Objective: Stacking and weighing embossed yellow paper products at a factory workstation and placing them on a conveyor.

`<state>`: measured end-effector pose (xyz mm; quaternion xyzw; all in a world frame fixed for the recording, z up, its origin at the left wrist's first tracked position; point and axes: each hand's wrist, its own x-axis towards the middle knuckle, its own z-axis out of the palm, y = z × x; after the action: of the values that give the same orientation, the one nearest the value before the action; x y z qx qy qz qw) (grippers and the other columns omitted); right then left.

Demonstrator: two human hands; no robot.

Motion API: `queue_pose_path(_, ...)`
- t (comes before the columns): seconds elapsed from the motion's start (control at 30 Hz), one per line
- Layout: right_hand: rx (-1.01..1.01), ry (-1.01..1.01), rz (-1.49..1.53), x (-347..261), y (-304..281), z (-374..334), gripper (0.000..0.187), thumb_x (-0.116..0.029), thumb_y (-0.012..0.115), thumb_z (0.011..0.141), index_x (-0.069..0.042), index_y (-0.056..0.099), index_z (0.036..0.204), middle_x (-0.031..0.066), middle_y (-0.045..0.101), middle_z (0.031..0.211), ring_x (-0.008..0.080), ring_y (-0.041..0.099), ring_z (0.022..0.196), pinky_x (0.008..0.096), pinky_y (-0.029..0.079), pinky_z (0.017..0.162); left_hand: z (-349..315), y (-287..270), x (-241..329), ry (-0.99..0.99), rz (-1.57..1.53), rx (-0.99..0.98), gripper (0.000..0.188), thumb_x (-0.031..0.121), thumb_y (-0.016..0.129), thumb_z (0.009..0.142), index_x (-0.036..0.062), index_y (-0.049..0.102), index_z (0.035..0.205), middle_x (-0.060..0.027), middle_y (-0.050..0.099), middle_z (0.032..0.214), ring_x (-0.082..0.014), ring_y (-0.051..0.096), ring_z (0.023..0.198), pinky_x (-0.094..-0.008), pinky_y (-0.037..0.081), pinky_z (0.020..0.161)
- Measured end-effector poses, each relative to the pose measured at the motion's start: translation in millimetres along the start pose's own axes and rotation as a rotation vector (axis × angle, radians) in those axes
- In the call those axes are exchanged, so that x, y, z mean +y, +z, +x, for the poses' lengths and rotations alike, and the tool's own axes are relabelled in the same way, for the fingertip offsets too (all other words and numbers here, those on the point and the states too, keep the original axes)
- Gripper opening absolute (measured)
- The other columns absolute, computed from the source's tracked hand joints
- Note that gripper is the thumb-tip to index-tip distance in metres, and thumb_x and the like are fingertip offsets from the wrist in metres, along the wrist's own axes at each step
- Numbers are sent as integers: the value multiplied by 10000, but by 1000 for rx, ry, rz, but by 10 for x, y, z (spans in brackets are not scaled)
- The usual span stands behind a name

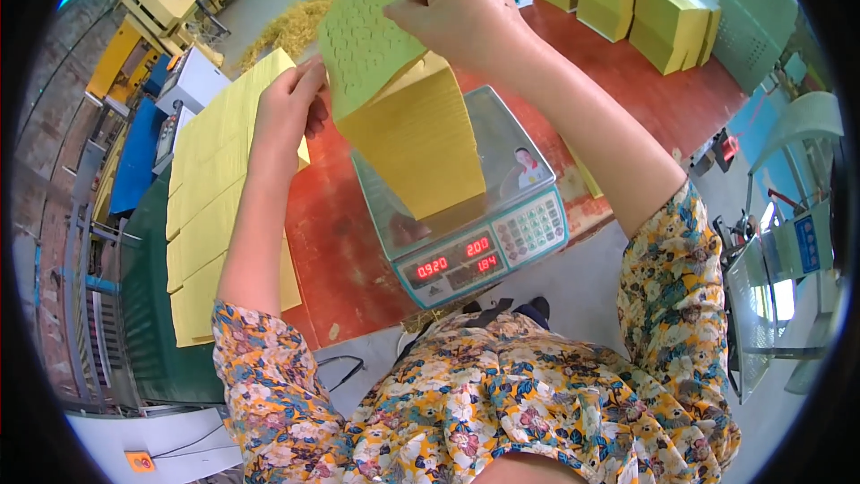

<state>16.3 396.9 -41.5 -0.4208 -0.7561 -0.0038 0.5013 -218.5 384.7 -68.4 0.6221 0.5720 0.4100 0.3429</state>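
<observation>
A thick block of yellow paper (417,148) stands on the metal pan of a digital scale (528,237), whose red display is lit. On its far side, sheets of yellow paper (363,49) punched with rows of curved cuts are lifted and tilted up. My right hand (457,9) is above them, thumb and forefinger closed at their upper edge. At their left edge is my left hand (291,108), its thumb against the paper and its other fingers curled; what lies inside those fingers is hidden.
Rows of yellow paper stacks (210,215) cover the left side of the red table (336,278). More yellow blocks (667,27) stand at the far right. Machines (161,0) are beyond the left side, with a heap of yellow scraps (291,22) on the floor.
</observation>
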Motion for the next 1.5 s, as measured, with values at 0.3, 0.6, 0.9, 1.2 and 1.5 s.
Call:
queue_pose_path(0.3,253,32,309,186,-1400,-142,387,-80,691,852,11,617,1221,-10,632,749,98,574,657,245,504,643,-1144,1053,299,490,-690,54,490,299,521,999,-65,444,1317,-189,600,1121,-297,615,1082,-386,527,912)
queue_pose_path(0.6,-104,649,487,1642,-566,-1673,420,-121,746,847,-22,620,1236,16,655,894,86,581,795,259,490,718,-408,2261,-619,-315,-1108,-386,430,373,560,974,4,526,1192,-130,619,1189,-248,632,1051,-436,554,886)
queue_pose_path(0.9,-90,302,179,2119,44,-2087,352,-97,714,749,-61,664,1096,129,682,1010,281,658,886,363,533,770,-456,2441,-1200,-338,-647,-190,74,133,591,946,72,580,905,-15,573,727,-89,522,537,-248,407,425)
queue_pose_path(1.2,-342,627,-136,1692,6,-2251,362,-255,648,839,-127,626,1176,134,704,921,321,681,846,428,535,750,-569,2434,-1327,-458,-506,-164,90,123,549,948,38,519,943,-50,565,734,-135,562,521,-250,474,427)
queue_pose_path(1.5,13,702,-211,468,-115,-2933,237,-215,628,869,-67,666,1050,141,674,957,321,656,914,415,533,812,-1526,2315,-1258,-343,-434,-658,47,93,549,954,65,549,992,-51,597,725,-138,573,555,-269,478,487)
